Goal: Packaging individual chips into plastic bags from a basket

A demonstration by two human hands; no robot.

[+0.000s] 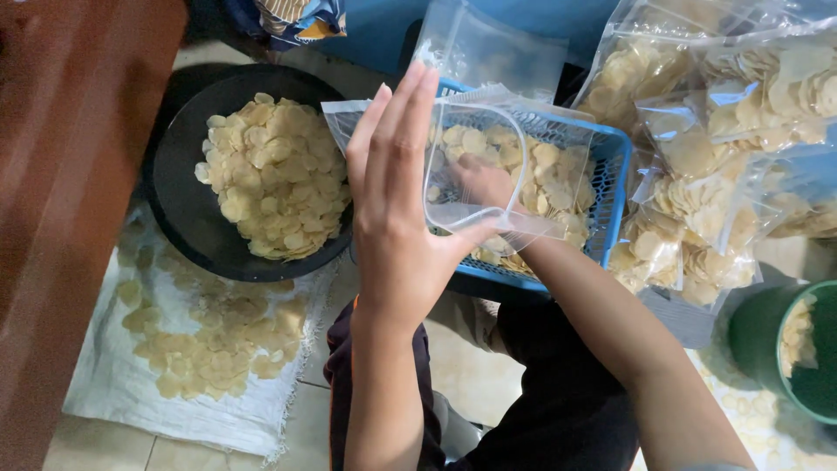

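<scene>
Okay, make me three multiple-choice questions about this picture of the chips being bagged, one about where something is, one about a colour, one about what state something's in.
1. Where does the black bowl of chips lie?
A. Left of the blue basket
B. Inside the basket
C. On top of the filled bags

2. What colour is the bucket at the right edge?
A. Red
B. Green
C. White

3. What is the state of the clear bag at the left hand?
A. Sealed and full
B. Held open with the right hand inside it
C. Lying flat on the floor

Answers:
1. A: the bowl sits on the floor left of the basket.
2. B: its wall and rim are green.
3. B: the left hand props the bag's mouth and the right hand shows through the plastic, over the chips in the basket.
</scene>
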